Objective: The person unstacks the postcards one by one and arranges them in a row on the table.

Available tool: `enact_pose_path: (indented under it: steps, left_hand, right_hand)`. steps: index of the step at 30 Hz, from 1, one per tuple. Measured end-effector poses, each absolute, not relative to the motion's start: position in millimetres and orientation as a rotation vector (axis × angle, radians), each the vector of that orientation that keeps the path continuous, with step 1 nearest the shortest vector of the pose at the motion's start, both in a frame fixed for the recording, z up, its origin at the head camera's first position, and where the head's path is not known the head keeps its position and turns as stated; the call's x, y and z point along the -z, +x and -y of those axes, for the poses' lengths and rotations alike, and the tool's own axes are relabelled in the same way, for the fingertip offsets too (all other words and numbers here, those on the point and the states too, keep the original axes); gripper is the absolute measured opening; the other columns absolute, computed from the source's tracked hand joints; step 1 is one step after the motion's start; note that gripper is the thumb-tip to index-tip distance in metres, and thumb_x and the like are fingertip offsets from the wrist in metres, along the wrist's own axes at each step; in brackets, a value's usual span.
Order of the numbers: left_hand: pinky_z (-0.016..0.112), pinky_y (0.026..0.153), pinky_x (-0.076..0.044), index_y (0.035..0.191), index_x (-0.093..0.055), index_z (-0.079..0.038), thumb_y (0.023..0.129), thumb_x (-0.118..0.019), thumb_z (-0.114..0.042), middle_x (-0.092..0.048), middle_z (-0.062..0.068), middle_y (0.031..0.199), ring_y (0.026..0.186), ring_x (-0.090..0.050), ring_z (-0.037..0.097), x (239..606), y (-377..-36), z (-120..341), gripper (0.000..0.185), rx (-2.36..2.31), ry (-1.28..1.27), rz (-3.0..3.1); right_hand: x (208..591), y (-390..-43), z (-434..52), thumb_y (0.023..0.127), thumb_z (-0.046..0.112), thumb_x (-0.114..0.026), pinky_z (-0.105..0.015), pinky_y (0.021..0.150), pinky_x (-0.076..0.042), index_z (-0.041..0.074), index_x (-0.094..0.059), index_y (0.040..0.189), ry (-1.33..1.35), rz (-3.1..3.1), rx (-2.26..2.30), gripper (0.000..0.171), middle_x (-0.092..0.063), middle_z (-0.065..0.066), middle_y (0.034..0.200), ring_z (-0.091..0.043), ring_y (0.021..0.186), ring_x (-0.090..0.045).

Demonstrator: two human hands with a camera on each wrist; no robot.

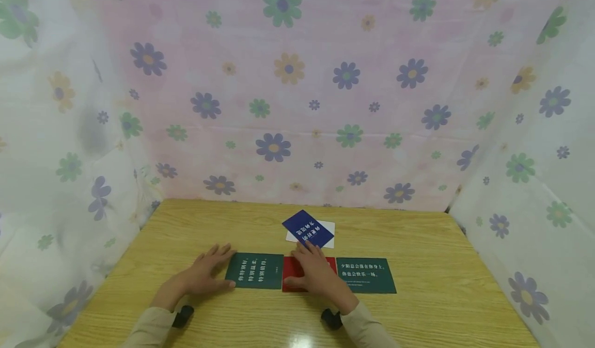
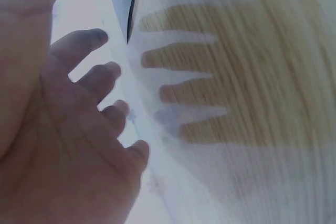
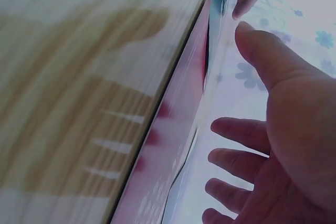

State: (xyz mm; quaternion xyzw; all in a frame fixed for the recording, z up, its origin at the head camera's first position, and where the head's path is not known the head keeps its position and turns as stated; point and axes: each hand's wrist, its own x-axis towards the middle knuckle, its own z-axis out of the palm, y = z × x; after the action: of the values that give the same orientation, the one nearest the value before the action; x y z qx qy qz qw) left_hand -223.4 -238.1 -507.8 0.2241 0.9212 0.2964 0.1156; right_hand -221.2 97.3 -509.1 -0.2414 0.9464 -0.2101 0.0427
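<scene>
A: Your sleeved left forearm (image 1: 151, 327) and right forearm (image 1: 367, 327) slant inward. Your left hand (image 1: 202, 275) lies back up, doesn't it?
B: Yes, you have those left fingers (image 2: 100, 80) spread and slightly bent, and your left thumb (image 1: 222, 285) juts rightward, apart from them.
A: And your right hand (image 1: 318, 273)?
B: Also back up, apart from your left. You stretch its fingers (image 3: 236, 163) forward with gaps between, and your right thumb (image 1: 295, 282) points across toward your left side.
</scene>
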Motion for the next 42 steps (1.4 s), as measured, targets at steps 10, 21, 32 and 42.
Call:
enact_pose_path:
  steps: [10, 21, 32, 42]
  left_hand:
    - [0.075, 0.117, -0.011, 0.153, -0.044, -0.002, 0.094, -0.073, -0.039, -0.034, 0.025, 0.161, 0.15, -0.018, 0.054, 509, -230, 215, 0.076, -0.858, 0.816, -2.819]
    - [0.073, 0.119, -0.011, 0.154, -0.041, -0.002, 0.1, -0.064, -0.035, -0.034, 0.022, 0.162, 0.152, -0.017, 0.051, 509, -251, 178, 0.068, -0.808, 0.895, -2.786]
    - [0.069, 0.121, -0.014, 0.155, -0.039, 0.002, 0.105, -0.057, -0.03, -0.035, 0.023, 0.161, 0.152, -0.019, 0.05, 505, -288, 133, 0.062, -0.727, 0.922, -2.749]
    - [0.07, 0.119, -0.019, 0.152, -0.039, 0.006, 0.105, -0.055, -0.028, -0.031, 0.029, 0.161, 0.148, -0.021, 0.055, 515, -322, 106, 0.061, -0.696, 0.94, -2.744]
  right_hand:
    - [514, -224, -124, 0.094, 0.043, -0.071, -0.066, 0.121, -0.022, 0.003, -0.055, 0.144, -0.71, -2.892, 0.733, 0.066, -0.039, -0.024, 0.159, -0.048, 0.15, -0.027]
    - [508, -233, -148, 0.097, 0.035, -0.069, -0.069, 0.12, -0.02, -0.004, -0.053, 0.144, -0.642, -2.908, 0.766, 0.064, -0.039, -0.029, 0.156, -0.053, 0.148, -0.027]
    - [506, -257, -163, 0.102, 0.034, -0.062, -0.071, 0.117, -0.024, -0.002, -0.052, 0.146, -0.623, -2.941, 0.635, 0.058, -0.041, -0.03, 0.155, -0.055, 0.146, -0.029]
    - [508, -274, -171, 0.103, 0.033, -0.06, -0.068, 0.12, -0.02, 0.001, -0.051, 0.148, -0.6, -2.874, 0.612, 0.056, -0.04, -0.027, 0.157, -0.053, 0.148, -0.026]
